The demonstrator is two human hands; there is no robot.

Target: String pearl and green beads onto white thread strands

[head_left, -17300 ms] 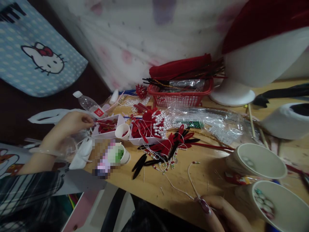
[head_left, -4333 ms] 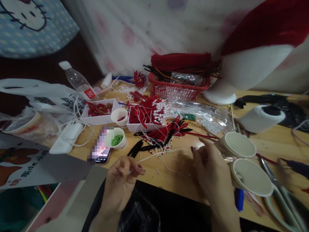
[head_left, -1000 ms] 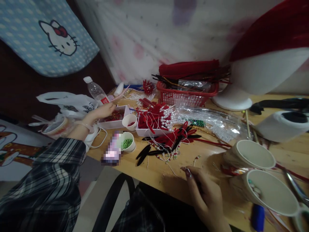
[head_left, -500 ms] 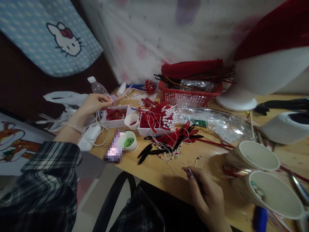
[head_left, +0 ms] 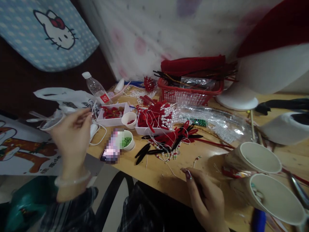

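Observation:
My left hand [head_left: 72,138] is in the air at the left, blurred, in front of a white plastic bag [head_left: 70,96]. Its fingers are curled together; I cannot make out what they hold, if anything. Over the table's front edge, my right hand [head_left: 205,196] has its thumb and forefinger pinched, and anything between them is too small to name. A loose white thread [head_left: 171,169] lies close to those fingertips. Beyond it are red and black fuzzy loops [head_left: 178,137] with strung beads, and a white box [head_left: 154,130] of red pieces trimmed with white beads.
Paper cups of green beads [head_left: 126,141] and red beads [head_left: 130,121] stand left, beside a phone [head_left: 112,149]. Behind are a box [head_left: 113,120], a bottle [head_left: 95,87] and a red basket [head_left: 190,95]. Two large paper cups [head_left: 259,158] crowd the right, near a white stand [head_left: 241,100].
My left hand has drawn back from the small things behind the left box, moving left and towards me. My right hand stays nearly still, pinched. The view has shifted slightly.

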